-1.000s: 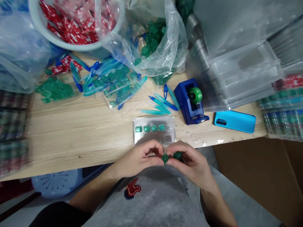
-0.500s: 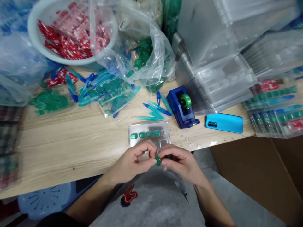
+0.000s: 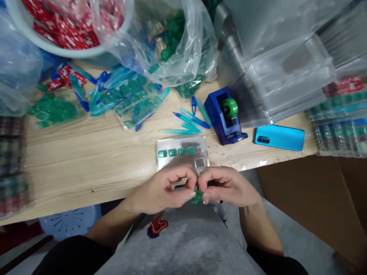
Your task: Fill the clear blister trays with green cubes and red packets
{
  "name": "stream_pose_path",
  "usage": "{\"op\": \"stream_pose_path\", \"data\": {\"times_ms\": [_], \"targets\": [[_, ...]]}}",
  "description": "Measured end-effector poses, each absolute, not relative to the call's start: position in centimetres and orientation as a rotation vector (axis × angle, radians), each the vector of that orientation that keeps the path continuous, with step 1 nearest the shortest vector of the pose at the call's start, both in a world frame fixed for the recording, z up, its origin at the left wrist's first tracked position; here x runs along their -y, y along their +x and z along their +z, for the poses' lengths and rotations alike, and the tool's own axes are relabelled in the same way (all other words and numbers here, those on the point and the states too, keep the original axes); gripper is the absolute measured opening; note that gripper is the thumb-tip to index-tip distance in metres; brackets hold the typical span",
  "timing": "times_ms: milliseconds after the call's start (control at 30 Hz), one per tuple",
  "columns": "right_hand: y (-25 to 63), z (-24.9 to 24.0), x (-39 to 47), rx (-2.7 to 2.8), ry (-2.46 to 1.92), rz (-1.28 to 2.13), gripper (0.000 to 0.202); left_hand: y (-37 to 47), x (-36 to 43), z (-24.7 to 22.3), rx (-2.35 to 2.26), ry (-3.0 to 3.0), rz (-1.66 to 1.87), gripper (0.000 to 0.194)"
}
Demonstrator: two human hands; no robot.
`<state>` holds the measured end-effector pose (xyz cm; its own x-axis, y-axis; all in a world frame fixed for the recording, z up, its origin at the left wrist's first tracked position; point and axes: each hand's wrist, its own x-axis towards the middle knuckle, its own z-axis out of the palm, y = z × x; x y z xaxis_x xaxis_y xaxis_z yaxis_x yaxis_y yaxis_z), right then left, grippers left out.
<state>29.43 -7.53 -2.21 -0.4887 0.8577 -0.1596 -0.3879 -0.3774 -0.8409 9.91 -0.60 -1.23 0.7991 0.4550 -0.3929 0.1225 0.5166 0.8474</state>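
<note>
Over the table's front edge, my left hand (image 3: 169, 189) and my right hand (image 3: 229, 187) meet, thumbs and forefingers pinching a small glossy green piece (image 3: 196, 198) between them. Its exact kind is hard to make out. Something dark green also shows under the curled fingers of my right hand, mostly hidden. Just beyond the hands lies a clear plastic tray (image 3: 174, 164) with moulded recesses. Several green blocks (image 3: 181, 151) sit in a row along its far side, while my hands cover its near edge.
Behind the tray lie blue and turquoise pen-like tools (image 3: 190, 121) and a blue tape dispenser (image 3: 213, 105). A blue phone (image 3: 286, 138) rests to the right. Farther back are a white basin (image 3: 77, 53) of red packets, a plastic bag (image 3: 197, 57) and stacked clear trays (image 3: 295, 84).
The camera view has shifted, so the table items appear higher. My hands still pinch the green piece, which now shows wider between the fingertips; the right hand sits slightly farther right.
</note>
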Motion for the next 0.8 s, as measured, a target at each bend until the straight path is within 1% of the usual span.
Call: {"op": "stream_pose_path", "data": {"times_ms": [67,133,200,267,333,467,667,800], "targets": [[29.6,-1.8,7.5,1.131,-0.829,1.814,0.01,9.4,0.2,-1.4,-0.684,1.008,0.407,0.026],[29.6,-1.5,7.5,1.155,-0.974,1.608,0.009,9.0,-0.2,-1.5,-0.694,1.017,0.523,0.025],[29.3,-1.2,7.4,1.12,-1.137,1.417,0.005,8.8,-0.3,-1.3,-0.683,1.044,0.465,0.018],[29.0,-1.0,7.1,1.164,-1.195,1.346,0.003,8.9,-0.2,-0.9,-0.686,1.043,0.4,0.013],[28.6,-0.9,6.8,1.238,-1.159,1.378,0.008,9.2,0.0,-0.6,-0.687,1.02,0.411,0.013],[28.5,-0.8,6.2,1.215,-1.011,1.521,0.012,9.5,0.0,-0.5,-0.667,1.011,0.395,0.02],[29.1,-0.7,5.8,1.102,-0.975,1.71,0.002,9.8,0.0,-0.7,-0.675,1.12,0.349,0.011],[28.8,-0.9,5.9,1.121,-0.965,1.757,0.012,9.9,0.4,-0.3,-0.668,1.186,0.3,0.01]]}}
